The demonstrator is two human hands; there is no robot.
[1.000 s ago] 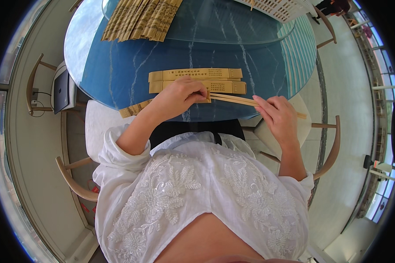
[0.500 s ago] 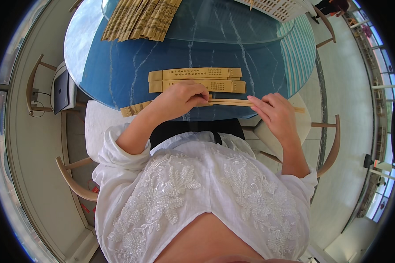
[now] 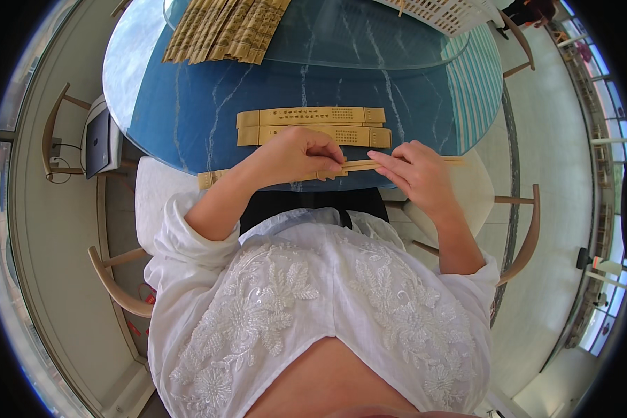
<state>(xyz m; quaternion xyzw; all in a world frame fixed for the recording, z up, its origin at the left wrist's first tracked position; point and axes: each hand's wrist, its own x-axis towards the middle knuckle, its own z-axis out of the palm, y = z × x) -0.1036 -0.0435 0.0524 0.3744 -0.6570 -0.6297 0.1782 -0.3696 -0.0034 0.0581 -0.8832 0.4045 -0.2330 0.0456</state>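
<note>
My left hand (image 3: pixel 299 155) is closed around a gold paper chopstick sleeve (image 3: pixel 209 180), pinching it near its right end; the sleeve's left end sticks out beyond my wrist. Between the thumb and fingers of my right hand (image 3: pixel 419 175) is a pair of light wooden chopsticks (image 3: pixel 359 166). Their left ends run into the sleeve's mouth, and their other ends show past my right hand. Just beyond my hands, two gold paper sleeves with dark print, a far one (image 3: pixel 310 115) and a near one (image 3: pixel 359 136), lie flat side by side on the table.
The blue marbled round table (image 3: pixel 181 132) carries a raised glass turntable (image 3: pixel 348 52). Many patterned sleeves (image 3: pixel 226 31) are heaped on it at the far left. A white slatted basket (image 3: pixel 442 14) stands at the far right. Chairs surround the table; a laptop (image 3: pixel 97 145) rests on the left one.
My right hand has moved left, toward my left hand, and the chopsticks have slid farther into the sleeve. My left hand has shifted slightly right. The flat sleeves stay in place.
</note>
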